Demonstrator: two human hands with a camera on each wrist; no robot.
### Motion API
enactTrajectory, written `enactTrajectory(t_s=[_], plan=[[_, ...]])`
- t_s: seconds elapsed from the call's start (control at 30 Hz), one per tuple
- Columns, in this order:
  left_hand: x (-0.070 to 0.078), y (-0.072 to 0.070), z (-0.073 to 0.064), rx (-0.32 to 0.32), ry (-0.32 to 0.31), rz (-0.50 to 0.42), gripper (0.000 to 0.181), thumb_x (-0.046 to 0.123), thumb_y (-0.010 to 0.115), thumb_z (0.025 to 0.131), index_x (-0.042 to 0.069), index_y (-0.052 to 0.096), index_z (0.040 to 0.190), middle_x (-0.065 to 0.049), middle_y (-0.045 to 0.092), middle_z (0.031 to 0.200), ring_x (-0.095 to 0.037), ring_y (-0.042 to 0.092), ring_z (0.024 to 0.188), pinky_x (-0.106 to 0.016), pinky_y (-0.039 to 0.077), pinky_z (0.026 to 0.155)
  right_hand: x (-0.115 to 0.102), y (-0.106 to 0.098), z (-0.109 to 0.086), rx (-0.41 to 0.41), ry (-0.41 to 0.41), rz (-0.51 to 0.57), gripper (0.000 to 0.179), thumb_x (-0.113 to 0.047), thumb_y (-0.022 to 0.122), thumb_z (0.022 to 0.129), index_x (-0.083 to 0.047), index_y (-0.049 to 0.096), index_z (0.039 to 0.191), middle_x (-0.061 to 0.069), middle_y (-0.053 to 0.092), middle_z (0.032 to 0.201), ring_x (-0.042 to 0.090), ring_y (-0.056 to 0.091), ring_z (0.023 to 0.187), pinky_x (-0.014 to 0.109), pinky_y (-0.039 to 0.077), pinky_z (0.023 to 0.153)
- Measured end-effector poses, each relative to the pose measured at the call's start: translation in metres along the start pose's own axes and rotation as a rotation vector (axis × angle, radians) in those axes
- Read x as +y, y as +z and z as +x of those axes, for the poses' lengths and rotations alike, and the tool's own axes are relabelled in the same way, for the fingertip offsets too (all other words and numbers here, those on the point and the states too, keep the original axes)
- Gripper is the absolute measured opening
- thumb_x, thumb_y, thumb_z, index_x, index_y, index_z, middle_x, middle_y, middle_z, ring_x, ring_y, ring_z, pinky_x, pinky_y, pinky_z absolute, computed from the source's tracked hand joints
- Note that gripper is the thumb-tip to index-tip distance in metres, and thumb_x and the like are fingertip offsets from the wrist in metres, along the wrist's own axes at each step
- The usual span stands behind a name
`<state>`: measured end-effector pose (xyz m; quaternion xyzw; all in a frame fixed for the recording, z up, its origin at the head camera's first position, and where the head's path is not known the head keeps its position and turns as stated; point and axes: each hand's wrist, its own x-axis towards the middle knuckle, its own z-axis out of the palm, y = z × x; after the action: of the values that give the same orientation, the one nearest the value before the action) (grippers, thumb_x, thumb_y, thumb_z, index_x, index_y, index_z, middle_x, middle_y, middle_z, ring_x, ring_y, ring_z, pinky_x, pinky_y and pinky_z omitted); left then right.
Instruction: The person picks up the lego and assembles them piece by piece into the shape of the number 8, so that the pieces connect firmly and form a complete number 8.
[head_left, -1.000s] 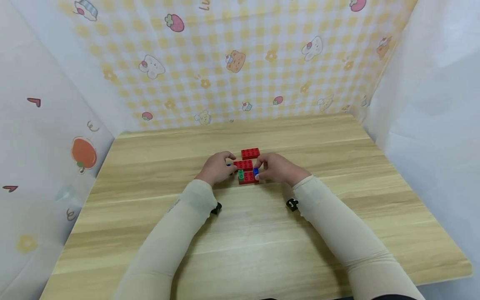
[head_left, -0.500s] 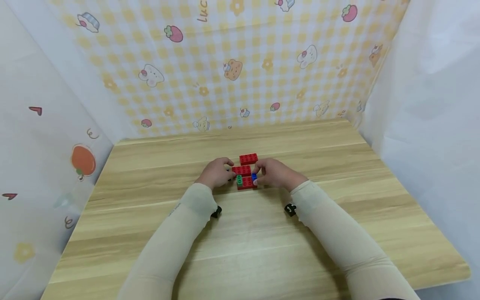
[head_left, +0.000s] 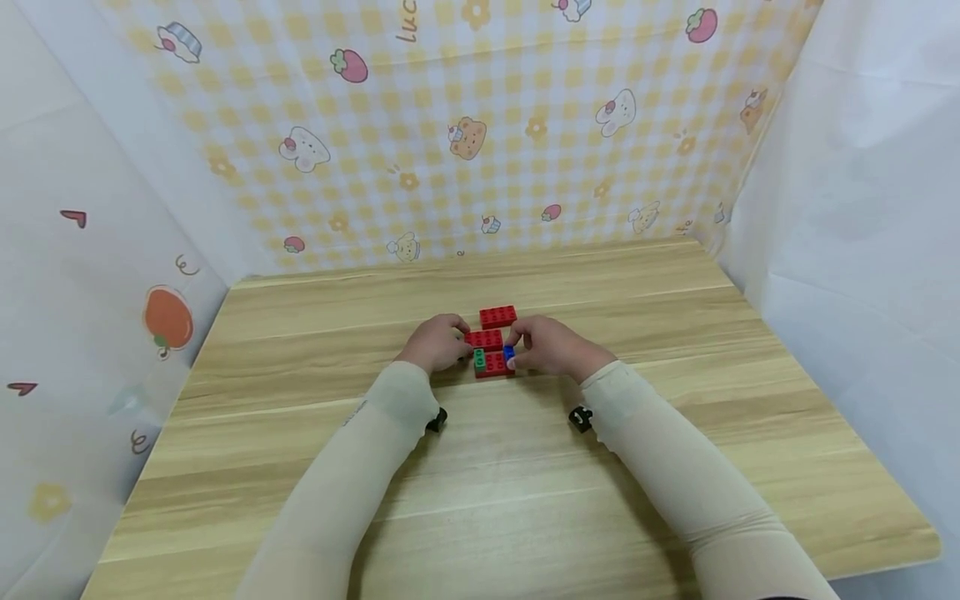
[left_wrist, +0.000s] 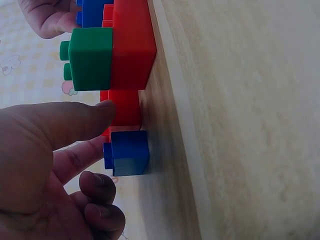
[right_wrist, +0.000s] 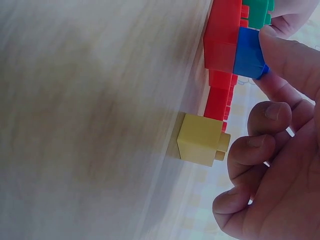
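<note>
Nothing but our head view has plainly moved since a second ago: it tips upward, so the table [head_left: 480, 492] sits lower, while both hands keep their places. We see the right hand [head_left: 558, 347] pinching a blue brick [right_wrist: 248, 52] on the right end of the near red brick [head_left: 494, 365]; a green brick [left_wrist: 91, 60] sits on its left end. Our left hand [head_left: 431, 343] has thumb and forefinger about the middle red brick [head_left: 487, 337]; we cannot tell whether they clamp it. Just beside lies a second blue brick [left_wrist: 130, 152].
</note>
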<state>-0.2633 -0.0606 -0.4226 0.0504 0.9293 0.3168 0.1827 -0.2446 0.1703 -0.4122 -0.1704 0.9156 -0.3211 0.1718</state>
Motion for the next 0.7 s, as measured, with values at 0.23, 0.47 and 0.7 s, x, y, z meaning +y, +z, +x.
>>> enactTrajectory(t_s=[0.23,0.47,0.7], plan=[[0.0016,0.0011,0.0025,0.001,-0.002,0.009,0.033,0.023,0.071,0.101,0.015,0.067,0.132,-0.009,0.062,0.139,-0.028,0.059,0.103,-0.044,0.048,0.097,0.0018,0.0001,0.0023,-0.007,-0.001,-0.001,0.021,-0.015,0.082,0.093,-0.011,0.071,0.11,0.004,0.053,0.084,0.019,0.049,0.077,0.033,0.041,0.068],[0.001,0.0009,0.0032,0.004,0.009,0.026,0.029,0.023,0.07,0.102,0.014,0.069,0.129,-0.008,0.063,0.137,-0.027,0.059,0.099,-0.042,0.049,0.092,0.0015,-0.0002,0.0025,-0.005,0.0,-0.008,0.021,-0.016,0.083,0.093,-0.011,0.07,0.109,0.004,0.053,0.085,0.02,0.049,0.078,0.033,0.042,0.069],[0.0017,-0.002,0.0034,0.01,0.021,0.014,0.028,0.026,0.07,0.102,0.016,0.07,0.128,-0.007,0.063,0.137,-0.028,0.06,0.106,-0.044,0.05,0.098,0.0031,-0.0001,0.0025,-0.005,-0.005,-0.008,0.021,-0.017,0.082,0.093,-0.011,0.069,0.108,0.004,0.053,0.084,0.02,0.05,0.076,0.034,0.043,0.069]])
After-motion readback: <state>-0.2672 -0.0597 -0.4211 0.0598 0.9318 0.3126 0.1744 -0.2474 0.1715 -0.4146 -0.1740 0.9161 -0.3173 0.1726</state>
